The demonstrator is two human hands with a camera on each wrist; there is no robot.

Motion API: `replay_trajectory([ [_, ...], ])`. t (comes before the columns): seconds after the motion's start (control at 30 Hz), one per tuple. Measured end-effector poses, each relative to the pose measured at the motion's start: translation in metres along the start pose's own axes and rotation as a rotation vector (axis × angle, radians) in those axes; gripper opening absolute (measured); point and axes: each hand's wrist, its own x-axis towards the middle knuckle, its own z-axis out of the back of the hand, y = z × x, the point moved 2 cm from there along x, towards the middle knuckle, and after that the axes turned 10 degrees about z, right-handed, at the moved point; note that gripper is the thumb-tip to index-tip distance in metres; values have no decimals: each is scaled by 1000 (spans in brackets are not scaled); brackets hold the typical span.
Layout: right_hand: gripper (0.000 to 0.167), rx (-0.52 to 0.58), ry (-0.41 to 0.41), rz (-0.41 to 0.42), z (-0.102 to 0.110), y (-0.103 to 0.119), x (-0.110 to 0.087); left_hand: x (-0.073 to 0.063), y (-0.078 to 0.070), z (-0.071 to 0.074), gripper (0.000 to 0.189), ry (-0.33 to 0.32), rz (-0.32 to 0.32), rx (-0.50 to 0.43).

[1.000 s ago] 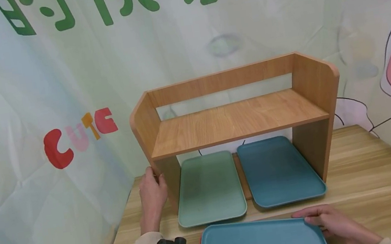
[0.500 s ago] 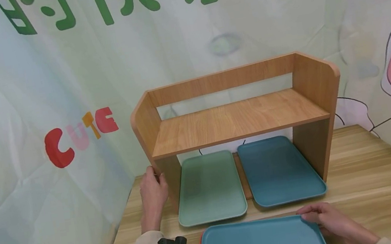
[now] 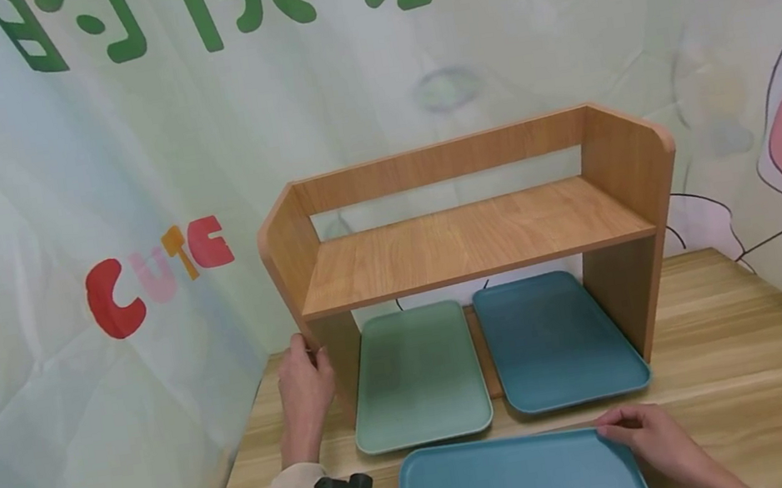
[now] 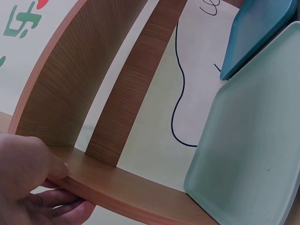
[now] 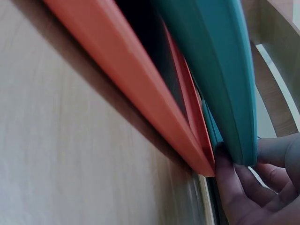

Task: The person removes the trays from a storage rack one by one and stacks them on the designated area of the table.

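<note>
Front blue tray (image 3: pixel 518 482) sits before the shelf (image 3: pixel 474 240), over an orange tray (image 5: pixel 131 89), a gap showing between them at the near edge in the right wrist view. Right hand (image 3: pixel 659 442): fingers pinching the blue tray's far right corner. Left hand (image 3: pixel 305 388): fingers gripping the shelf's left side panel. Tray looks stiff, probably light, not very fragile, maybe slippery; best held by the raised rim, at opposite sides for balance.
</note>
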Motion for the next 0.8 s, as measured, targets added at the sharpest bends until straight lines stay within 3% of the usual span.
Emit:
replay_trajectory([
  [0.27,12,9,-33,46,-5,-3,-1,0,1,1,21,5,5,0],
  [0.8,11,10,-52,8,-11,-8,2,0,-1,2,20,-1,-9,-7],
])
